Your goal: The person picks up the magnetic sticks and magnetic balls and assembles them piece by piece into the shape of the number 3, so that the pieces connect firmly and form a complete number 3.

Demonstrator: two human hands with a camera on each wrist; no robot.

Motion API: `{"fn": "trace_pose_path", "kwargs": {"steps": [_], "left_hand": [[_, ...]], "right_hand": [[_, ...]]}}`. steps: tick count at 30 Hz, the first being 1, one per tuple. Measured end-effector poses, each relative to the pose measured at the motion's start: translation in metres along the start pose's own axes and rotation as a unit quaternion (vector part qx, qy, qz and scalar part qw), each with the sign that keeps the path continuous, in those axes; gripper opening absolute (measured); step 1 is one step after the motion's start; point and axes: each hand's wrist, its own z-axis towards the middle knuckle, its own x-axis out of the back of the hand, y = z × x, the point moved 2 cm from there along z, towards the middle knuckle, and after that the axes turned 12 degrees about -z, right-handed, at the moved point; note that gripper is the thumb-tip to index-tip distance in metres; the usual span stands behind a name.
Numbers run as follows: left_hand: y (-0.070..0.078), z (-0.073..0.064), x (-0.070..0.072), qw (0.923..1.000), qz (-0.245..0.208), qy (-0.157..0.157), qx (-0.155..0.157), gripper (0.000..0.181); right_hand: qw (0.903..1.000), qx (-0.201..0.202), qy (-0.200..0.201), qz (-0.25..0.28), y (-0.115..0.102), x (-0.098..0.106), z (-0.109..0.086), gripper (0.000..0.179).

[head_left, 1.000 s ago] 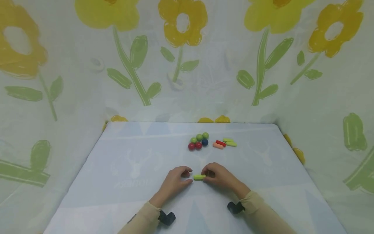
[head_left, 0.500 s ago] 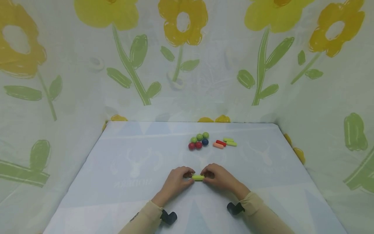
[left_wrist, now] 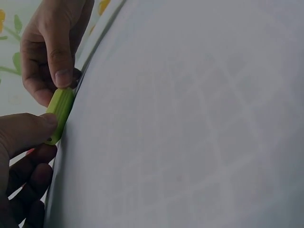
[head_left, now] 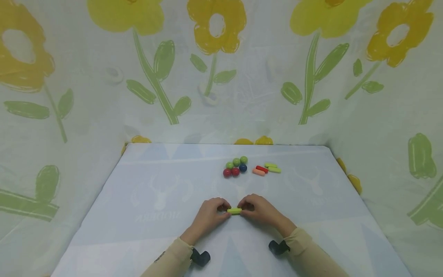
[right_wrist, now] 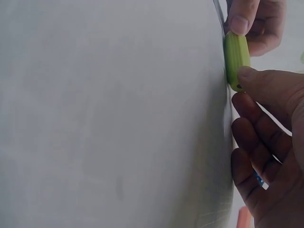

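A light-green, long ridged bead [head_left: 234, 211] lies crosswise between both hands, near the middle of the table in the head view. My left hand [head_left: 211, 212] pinches its left end, with the thumb in front. At the other end, my right hand [head_left: 257, 209] pinches it with thumb and fingers. Seen from the left wrist, the bead [left_wrist: 61, 114] shows a small dark hole at the end by my left thumb. In the right wrist view a hole also shows in the bead [right_wrist: 236, 59], beside my right thumb. The fingertips behind the bead are partly hidden.
Beyond the hands lies a cluster of round beads: green [head_left: 236, 162], red [head_left: 227, 172] and dark blue [head_left: 243, 168]. To its right are long beads, red [head_left: 262, 169], orange [head_left: 258, 172] and light green [head_left: 274, 169]. A flowered cloth [head_left: 249, 96] hangs behind the table [head_left: 138, 192].
My left hand has moved right from just beside the long green bead and now pinches its left end. The bead has shifted slightly left; my right hand has kept its hold.
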Motion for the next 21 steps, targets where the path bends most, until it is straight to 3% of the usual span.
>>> {"fn": "trace_pose_path", "kwargs": {"steps": [8,14,21], "left_hand": [[-0.001,-0.001,0.002,1.0000,-0.003,0.008,-0.001,0.013],[-0.002,-0.001,0.001,1.0000,-0.002,0.004,0.006,0.013],[-0.001,-0.002,0.000,0.9998,-0.007,-0.001,0.017,0.011]], "right_hand": [[0.9999,-0.006,0.001,0.014,0.001,0.000,0.001,0.017],[0.9974,-0.068,0.007,0.021,0.007,0.003,0.003,0.017],[0.9887,-0.136,0.047,0.043,0.018,0.007,0.011,0.019]]}}
